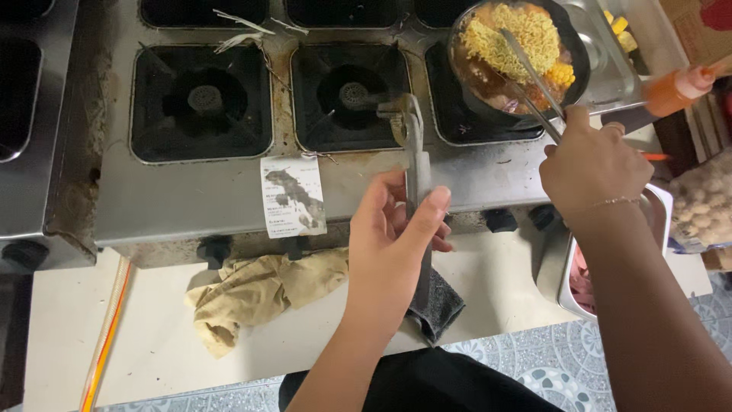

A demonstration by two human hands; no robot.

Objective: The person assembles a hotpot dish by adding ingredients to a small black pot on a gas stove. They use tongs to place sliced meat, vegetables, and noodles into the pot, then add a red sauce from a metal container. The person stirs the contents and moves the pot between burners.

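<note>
Our left hand (396, 244) clamps a pot gripper (414, 152); our right hand (591, 164) pinches tongs (530, 72) in the pot (518, 61), noodles (515, 34) unseparated, cooking unfinished.

White stained slip (293, 195) on stove front

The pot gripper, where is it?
In the head view, centre: the left hand holds the pot gripper over the stove front, left of the noodle pot.

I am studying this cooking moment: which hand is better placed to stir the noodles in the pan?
Probably the right hand: it holds the tongs, whose tips are in the noodles. The left hand holds a grey gripper tool.
</note>
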